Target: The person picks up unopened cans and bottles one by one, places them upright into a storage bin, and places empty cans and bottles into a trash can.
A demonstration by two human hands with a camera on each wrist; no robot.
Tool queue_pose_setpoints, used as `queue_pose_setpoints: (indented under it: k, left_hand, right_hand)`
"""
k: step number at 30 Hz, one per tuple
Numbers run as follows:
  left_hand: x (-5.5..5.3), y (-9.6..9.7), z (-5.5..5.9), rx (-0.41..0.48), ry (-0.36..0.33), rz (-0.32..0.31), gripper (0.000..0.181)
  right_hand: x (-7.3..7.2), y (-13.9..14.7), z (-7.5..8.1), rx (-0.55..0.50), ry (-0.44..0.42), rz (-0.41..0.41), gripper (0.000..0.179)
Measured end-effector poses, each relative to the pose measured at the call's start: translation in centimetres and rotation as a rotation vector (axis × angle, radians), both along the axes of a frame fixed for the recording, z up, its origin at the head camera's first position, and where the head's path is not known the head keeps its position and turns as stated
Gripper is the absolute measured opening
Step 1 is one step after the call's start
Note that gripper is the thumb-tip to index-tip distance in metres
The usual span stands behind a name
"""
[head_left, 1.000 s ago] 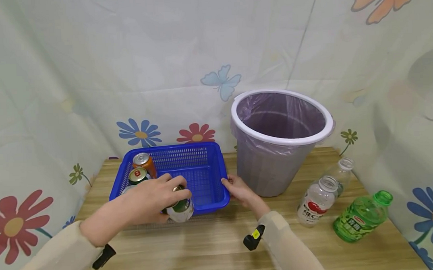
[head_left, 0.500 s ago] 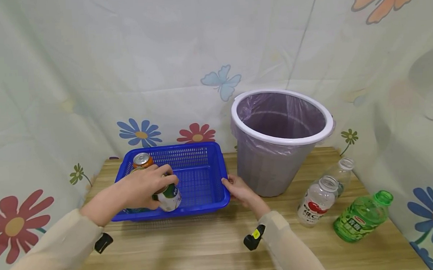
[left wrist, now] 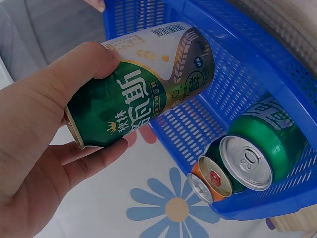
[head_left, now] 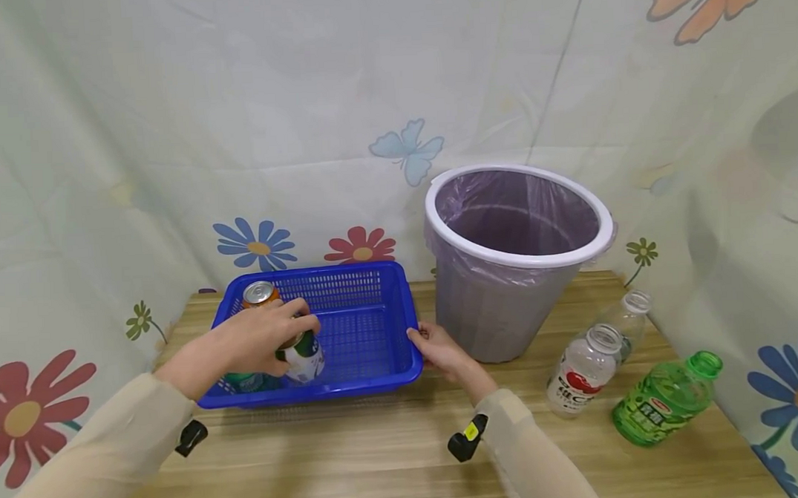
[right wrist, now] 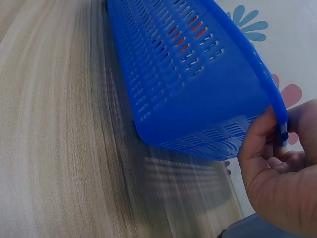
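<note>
My left hand (head_left: 259, 340) is over the near left part of the blue plastic basket (head_left: 378, 385) and grips a green-and-white drink can (head_left: 305, 362) by its top end. In the left wrist view, thumb and fingers wrap the can's green end, while its white lower end points down into the basket. An orange can (head_left: 259, 294) stands at the basket's back left. Beside it, in the left wrist view, are a gold-topped can (left wrist: 216, 177) and a green can (left wrist: 272, 144). My right hand (head_left: 443, 351) pinches the rim at the basket's right side.
A grey bin (head_left: 489, 312) with a purple liner and white rim stands right of the basket. Farther right on the wooden table (head_left: 355, 466) are two clear bottles, the nearer with a red label (head_left: 578, 378), and a green bottle (head_left: 666, 404). A flower-print cloth hangs behind.
My left hand has carried the can leftward, from over the basket's front edge into its near left part. My right hand stays on the rim; basket and bottles keep their places.
</note>
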State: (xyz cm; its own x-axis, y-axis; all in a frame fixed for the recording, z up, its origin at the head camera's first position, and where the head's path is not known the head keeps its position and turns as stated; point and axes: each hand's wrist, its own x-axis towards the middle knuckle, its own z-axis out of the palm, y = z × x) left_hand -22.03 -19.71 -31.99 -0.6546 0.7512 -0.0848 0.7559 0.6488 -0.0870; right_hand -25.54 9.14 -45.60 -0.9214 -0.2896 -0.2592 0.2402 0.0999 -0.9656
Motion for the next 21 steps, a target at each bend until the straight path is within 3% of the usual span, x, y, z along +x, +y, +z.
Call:
queue_pose_setpoints:
  k: [6, 14, 21]
  left_hand:
    - [-0.8, -0.1, -0.3, 0.008, -0.026, 0.025, 0.054]
    - [-1.9, 0.1, -0.6, -0.025, -0.105, 0.115, 0.053]
    - [-3.0, 0.1, -1.0, -0.027, -0.14, 0.155, 0.052]
  right_hand:
    - [0.8, -0.1, 1.5, 0.009, 0.007, 0.029, 0.037]
    - [-0.2, 0.0, -0.6, 0.002, -0.003, 0.005, 0.037]
    - [-0.4, -0.1, -1.1, 0.001, 0.011, -0.025, 0.03]
